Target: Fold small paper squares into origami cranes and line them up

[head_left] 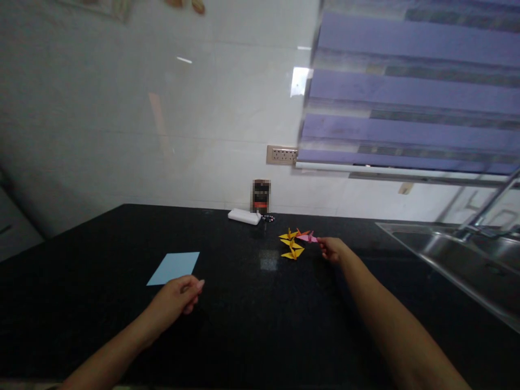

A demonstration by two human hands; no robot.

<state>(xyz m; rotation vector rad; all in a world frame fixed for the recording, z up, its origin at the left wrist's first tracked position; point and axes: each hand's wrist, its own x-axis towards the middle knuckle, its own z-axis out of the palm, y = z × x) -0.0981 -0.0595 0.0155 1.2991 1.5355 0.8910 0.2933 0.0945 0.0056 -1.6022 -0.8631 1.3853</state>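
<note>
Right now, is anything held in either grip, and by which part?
The right grip pinches the pink folded paper bird by its pointed tip on the image's right. The left grip, near the blue sheet, shows nothing held.

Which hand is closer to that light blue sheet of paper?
The left. The left hand is right by the near edge of the light blue sheet; the right hand is well off to its right, at the pink paper crane.

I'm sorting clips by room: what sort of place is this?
Most likely a kitchen: a metal sink with a faucet is set into a dark counter.
</note>
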